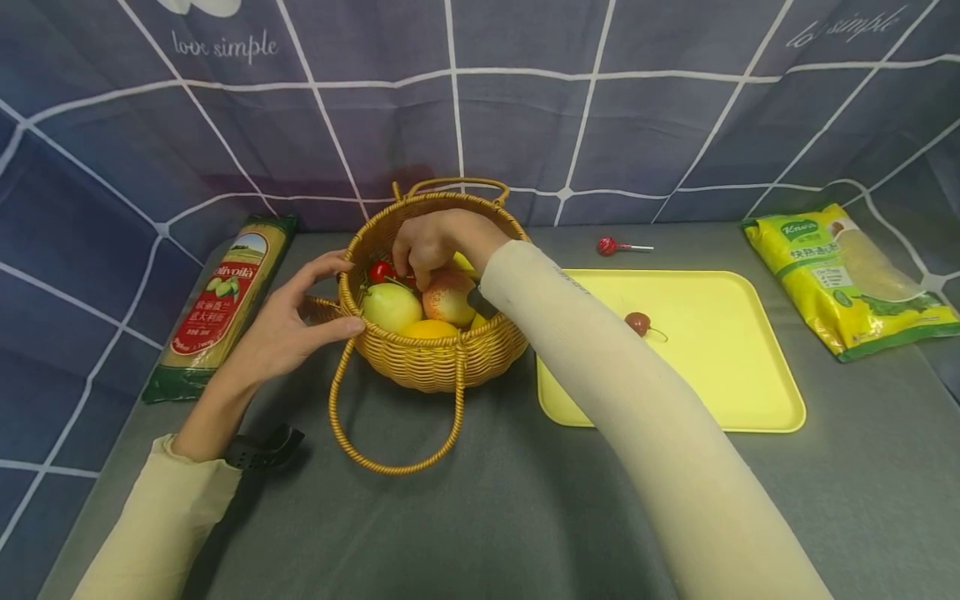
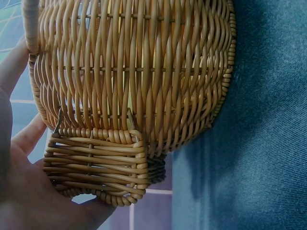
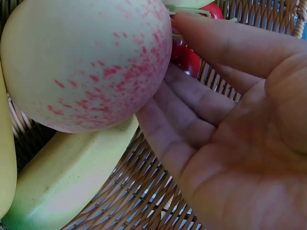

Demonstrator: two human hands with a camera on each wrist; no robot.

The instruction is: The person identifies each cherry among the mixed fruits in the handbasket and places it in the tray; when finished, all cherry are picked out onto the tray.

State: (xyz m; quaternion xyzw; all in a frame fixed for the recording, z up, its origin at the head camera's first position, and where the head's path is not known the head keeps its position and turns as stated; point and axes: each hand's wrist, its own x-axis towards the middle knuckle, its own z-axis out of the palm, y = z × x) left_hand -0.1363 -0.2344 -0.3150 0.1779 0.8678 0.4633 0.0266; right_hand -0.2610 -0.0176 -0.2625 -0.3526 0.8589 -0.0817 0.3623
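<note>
1 tray (image 1: 712, 375) nr basket (image 1: 412, 367), R sleeve (image 1: 637, 400) across

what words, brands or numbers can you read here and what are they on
"love simple": cloth, top left
"lo… simple": same cloth, top right, first word broken by a fold
"olivoilà" and "意大利面": pasta; other print too small
"Knorr" and "快熟…": yellow bag; rest blurred
Right sleeve: print near the cuff, unreadable
No number is clear enough to read.

The basket (image 1: 408, 364) is golden brown, the peach (image 3: 88, 67) red-flecked, the cherries (image 1: 381, 272) red, the backdrop (image 1: 517, 133) white-gridded blue-grey.
</note>
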